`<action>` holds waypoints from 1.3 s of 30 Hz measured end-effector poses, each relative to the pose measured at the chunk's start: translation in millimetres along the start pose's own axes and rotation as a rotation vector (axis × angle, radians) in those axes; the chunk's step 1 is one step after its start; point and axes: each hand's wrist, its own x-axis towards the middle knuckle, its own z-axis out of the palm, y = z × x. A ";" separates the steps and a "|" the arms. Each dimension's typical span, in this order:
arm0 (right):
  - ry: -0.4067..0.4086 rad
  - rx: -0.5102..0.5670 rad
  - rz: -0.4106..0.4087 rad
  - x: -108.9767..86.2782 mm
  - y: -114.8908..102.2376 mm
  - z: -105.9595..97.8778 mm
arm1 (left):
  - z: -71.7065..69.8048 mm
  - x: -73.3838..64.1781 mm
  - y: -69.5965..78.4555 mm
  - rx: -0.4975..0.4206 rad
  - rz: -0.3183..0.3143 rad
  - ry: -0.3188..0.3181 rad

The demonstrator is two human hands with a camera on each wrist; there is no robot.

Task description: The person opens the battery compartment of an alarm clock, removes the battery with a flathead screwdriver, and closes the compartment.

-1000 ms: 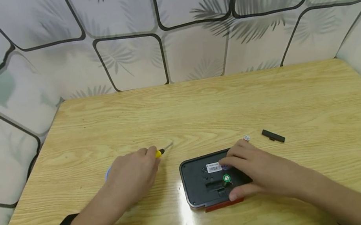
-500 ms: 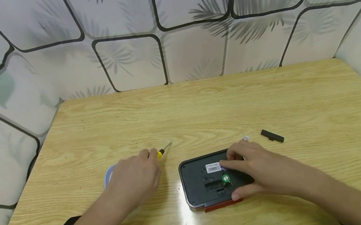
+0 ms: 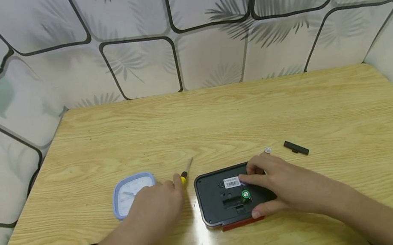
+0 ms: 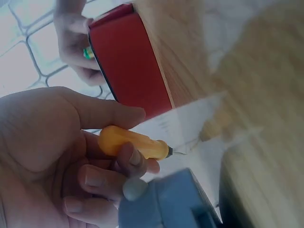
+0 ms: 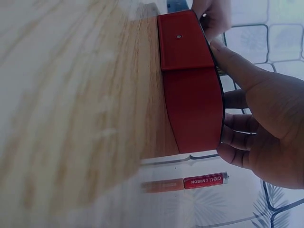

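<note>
My left hand (image 3: 161, 204) pinches a small yellow-handled screwdriver (image 4: 135, 142) between thumb and fingers, its metal tip pointing away. Beside this hand lies a small blue-rimmed clock (image 3: 133, 189), partly covered by it. A boxy device (image 3: 208, 190), black-backed with red sides, rests on the table with its back upward. Tilted up out of its battery slot is a battery (image 3: 246, 195) with a green end. My right hand (image 3: 280, 182) rests on the device's right part, thumb at the near edge and index finger close to the white label; some fingertips are hidden.
A red battery (image 5: 204, 181) stands upright beyond the device. To its right lies a narrow black battery cover (image 3: 296, 148). The wooden table (image 3: 220, 123) meets a leaf-patterned cloth backdrop (image 3: 148, 65) at its far edge.
My left hand has moved right and nearer to me with the screwdriver, bringing its tip closer to the device. More of the blue clock now shows. My right hand stays on the device.
</note>
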 end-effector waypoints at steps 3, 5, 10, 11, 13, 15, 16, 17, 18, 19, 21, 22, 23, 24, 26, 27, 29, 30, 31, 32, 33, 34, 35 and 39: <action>0.002 0.007 -0.003 0.4 -0.2 0.3 | 1.2 -5.3 6.4 0.044 0.028 0.007; 0.005 0.010 -0.003 0.5 -0.3 0.5 | 1.4 -8.6 10.5 0.066 0.054 0.010; 0.007 0.017 0.000 0.2 -0.5 1.0 | 4.8 -11.4 16.0 0.082 0.075 -0.009; 0.007 0.020 0.000 0.0 -0.6 1.2 | 6.0 -11.4 16.4 0.082 0.076 -0.019; 0.006 0.028 0.004 -0.1 -0.6 1.4 | 8.2 -11.5 16.9 0.074 0.077 -0.042; 0.004 0.034 0.007 -0.1 -0.6 1.5 | 9.6 -11.7 17.2 0.067 0.083 -0.062; 0.004 0.033 0.008 -0.2 -0.4 1.5 | 10.1 -11.8 17.2 0.060 0.086 -0.070; 0.005 0.033 0.007 -0.3 -0.2 1.4 | 10.7 -11.7 17.2 0.054 0.088 -0.078; 0.006 0.032 0.006 -0.3 0.0 1.3 | 10.6 -11.9 17.3 0.045 0.094 -0.084; 0.007 0.030 0.005 -0.4 0.2 1.1 | 10.1 -12.2 17.4 0.034 0.099 -0.098; 0.008 0.029 0.003 -0.4 0.5 0.9 | 8.2 -12.8 17.9 0.012 0.106 -0.134; 0.008 0.029 0.003 -0.5 0.6 0.8 | 7.1 -13.2 18.1 -0.002 0.110 -0.160; 0.008 0.030 0.004 -0.5 0.7 0.7 | 5.7 -13.6 18.3 -0.019 0.111 -0.187; 0.007 0.033 0.006 -0.5 0.5 0.5 | 4.1 -14.1 18.7 -0.042 0.113 -0.217; 0.004 0.039 0.009 -0.5 0.2 0.4 | 2.0 -14.9 19.6 -0.097 0.109 -0.269; 0.003 0.041 0.011 -0.5 0.0 0.3 | 1.3 -15.6 19.9 -0.122 0.114 -0.287; -0.001 0.043 0.014 -0.5 -0.3 0.0 | 0.7 -17.1 21.1 -0.166 0.140 -0.291; -0.005 0.044 0.017 -0.4 -0.5 -0.2 | 0.4 -18.2 21.7 -0.181 0.159 -0.281; -0.009 0.045 0.022 -0.3 -0.6 -0.4 | 0.4 -19.1 22.3 -0.189 0.178 -0.266; -0.013 0.046 0.027 -0.4 -0.9 -0.6 | 0.4 -20.3 22.8 -0.182 0.198 -0.242; -0.017 0.047 0.032 -0.2 -1.1 -0.8 | 0.2 -21.2 23.1 -0.180 0.209 -0.221; -0.020 0.048 0.035 -0.2 -1.3 -0.9 | 0.3 -21.7 23.3 -0.175 0.223 -0.196; -0.022 0.049 0.038 -0.1 -1.4 -1.1 | -0.1 -22.0 23.3 -0.171 0.225 -0.185; -0.016 0.046 0.036 -0.2 -1.6 -1.6 | -2.0 -20.5 22.0 -0.161 0.214 -0.202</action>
